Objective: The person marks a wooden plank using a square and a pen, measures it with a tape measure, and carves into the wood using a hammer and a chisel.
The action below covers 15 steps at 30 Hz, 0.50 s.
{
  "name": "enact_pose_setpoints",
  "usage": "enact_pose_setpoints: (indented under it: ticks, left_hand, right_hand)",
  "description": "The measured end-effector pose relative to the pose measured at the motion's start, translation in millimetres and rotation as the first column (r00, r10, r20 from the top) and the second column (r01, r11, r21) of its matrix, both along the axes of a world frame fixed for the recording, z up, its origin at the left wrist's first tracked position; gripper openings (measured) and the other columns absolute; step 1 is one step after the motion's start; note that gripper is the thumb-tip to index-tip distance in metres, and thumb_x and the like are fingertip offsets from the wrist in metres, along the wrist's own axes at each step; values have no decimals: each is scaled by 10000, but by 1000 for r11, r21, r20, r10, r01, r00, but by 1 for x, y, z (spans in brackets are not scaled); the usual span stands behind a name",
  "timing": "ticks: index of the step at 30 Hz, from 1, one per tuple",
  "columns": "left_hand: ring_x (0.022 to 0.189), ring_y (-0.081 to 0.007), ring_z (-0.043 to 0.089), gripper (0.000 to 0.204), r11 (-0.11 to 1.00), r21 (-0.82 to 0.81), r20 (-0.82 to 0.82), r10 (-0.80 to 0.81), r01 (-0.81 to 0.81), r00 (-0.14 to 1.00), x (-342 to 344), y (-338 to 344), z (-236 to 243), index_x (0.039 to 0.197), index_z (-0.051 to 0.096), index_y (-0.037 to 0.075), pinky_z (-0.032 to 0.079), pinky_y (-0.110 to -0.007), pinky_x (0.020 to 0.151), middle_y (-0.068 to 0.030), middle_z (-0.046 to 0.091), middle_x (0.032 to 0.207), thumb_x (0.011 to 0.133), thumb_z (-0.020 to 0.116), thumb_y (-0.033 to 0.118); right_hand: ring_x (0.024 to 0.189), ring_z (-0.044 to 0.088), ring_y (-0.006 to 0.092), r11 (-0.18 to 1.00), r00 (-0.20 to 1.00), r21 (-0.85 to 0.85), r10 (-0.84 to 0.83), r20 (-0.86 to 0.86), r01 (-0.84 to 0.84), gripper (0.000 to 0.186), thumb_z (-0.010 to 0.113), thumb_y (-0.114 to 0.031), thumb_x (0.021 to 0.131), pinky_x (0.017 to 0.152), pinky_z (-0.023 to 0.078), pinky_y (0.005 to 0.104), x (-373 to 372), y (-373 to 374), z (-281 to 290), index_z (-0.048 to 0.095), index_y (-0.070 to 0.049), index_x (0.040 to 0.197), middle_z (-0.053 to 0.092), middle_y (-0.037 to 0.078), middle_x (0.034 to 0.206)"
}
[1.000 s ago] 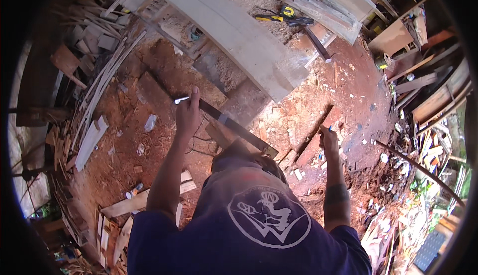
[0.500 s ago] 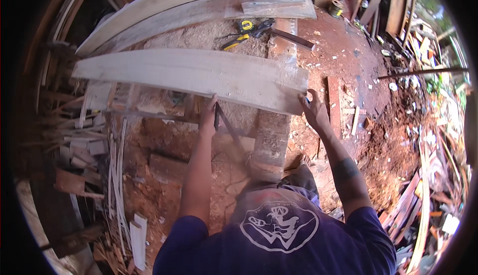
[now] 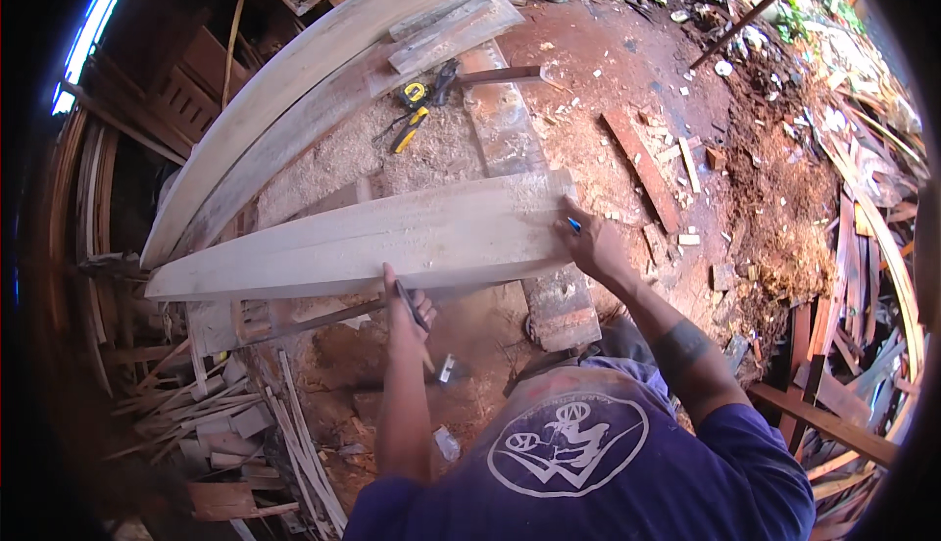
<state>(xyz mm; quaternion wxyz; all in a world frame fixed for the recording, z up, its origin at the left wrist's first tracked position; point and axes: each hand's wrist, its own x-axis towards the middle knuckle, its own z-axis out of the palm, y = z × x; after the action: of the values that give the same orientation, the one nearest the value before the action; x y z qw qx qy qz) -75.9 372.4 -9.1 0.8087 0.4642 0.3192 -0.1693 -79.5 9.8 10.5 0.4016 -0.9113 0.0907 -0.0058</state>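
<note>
We note board (image 3: 392,237) laid across plank (image 3: 564,311), presumably for support; left hand (image 3: 398,318) clasps dark bar (image 3: 410,306) at its near edge, right hand (image 3: 601,249) pinches pen (image 3: 573,224) at its right end

Left hand (image 3: 406,314) has its fingers closed round a dark narrow tool (image 3: 411,307), index fingertip at the near edge of the pale tapered board (image 3: 372,235). Right hand (image 3: 595,245) grips a blue-tipped pen (image 3: 574,224), fingertips at the board's right end. Yellow-and-black tape measure (image 3: 413,93) lies well beyond both sets of fingers; reddish-brown plank (image 3: 641,171) on the ground right of the right-hand fingers.
</note>
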Motion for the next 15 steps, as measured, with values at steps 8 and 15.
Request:
enact_pose_setpoints:
  ticks: [8,15]
  left_hand:
    - [386,-99,344,593,998,58,67,-9,5,998,33,-7,0,693,490,192,302,-260,364,53,276,487,920,561,735]
    - [389,-94,335,512,969,207,2,134,-132,991,63,-42,62,787,571,177,286,-274,379,55,293,490,931,630,665]
  right_hand:
    - [597,730,273,935,884,60,350,-309,-349,369,547,-277,972,630,601,408,96,-46,27,724,36,889,704,171,648]
    - [546,689,300,886,785,-17,402,-470,-464,377,562,-235,928,493,547,431,150,-51,54,712,67,760,686,189,659]
